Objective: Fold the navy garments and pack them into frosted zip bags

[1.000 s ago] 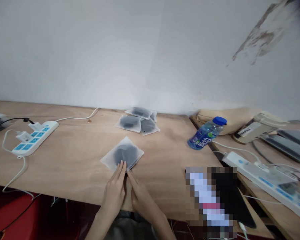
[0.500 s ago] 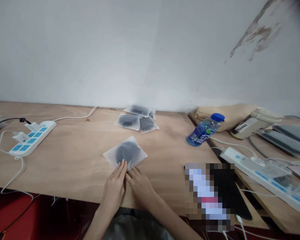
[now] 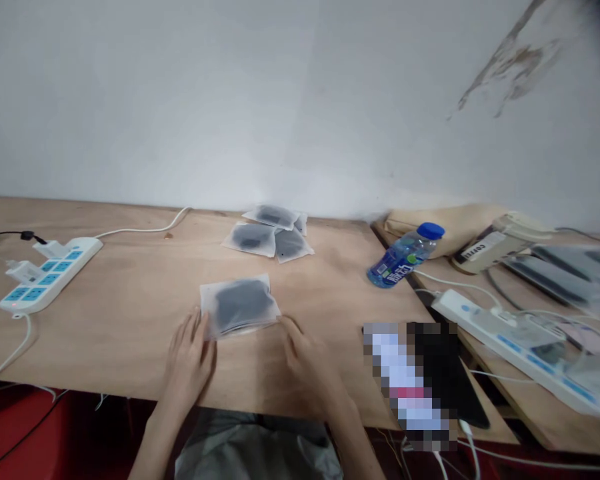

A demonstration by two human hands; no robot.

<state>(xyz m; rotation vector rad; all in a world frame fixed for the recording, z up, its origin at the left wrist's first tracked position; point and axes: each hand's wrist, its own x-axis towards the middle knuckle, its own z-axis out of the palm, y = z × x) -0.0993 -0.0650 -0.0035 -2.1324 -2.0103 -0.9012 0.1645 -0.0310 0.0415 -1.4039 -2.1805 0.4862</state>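
A frosted plastic bag (image 3: 245, 305) with a dark, flat item inside lies near the front middle of the table. My left hand (image 3: 189, 353) is at its lower left corner, with the index finger along the bag's edge and the thumb below. On the opposite side, my right hand (image 3: 303, 348) has its fingertips closed at the right corner. Both hands appear to hold the bag by its near corners, though the exact grip is blurred. Farther back, several similar frosted bags (image 3: 251, 239) overlap in a loose pile near the wall.
A white power strip (image 3: 63, 273) with plugged-in adapters lies left. A blue-capped water bottle (image 3: 403, 257) leans at the right. Beyond it are a coffee cup (image 3: 500, 243) and another power strip (image 3: 520, 350). A pixelated, phone-like object (image 3: 405, 380) lies at the front right, with cables nearby.
My hands, side by side at the bag's near corner before, have spread to its two sides. The bag has turned so that its long edge faces me. The view has shifted slightly.
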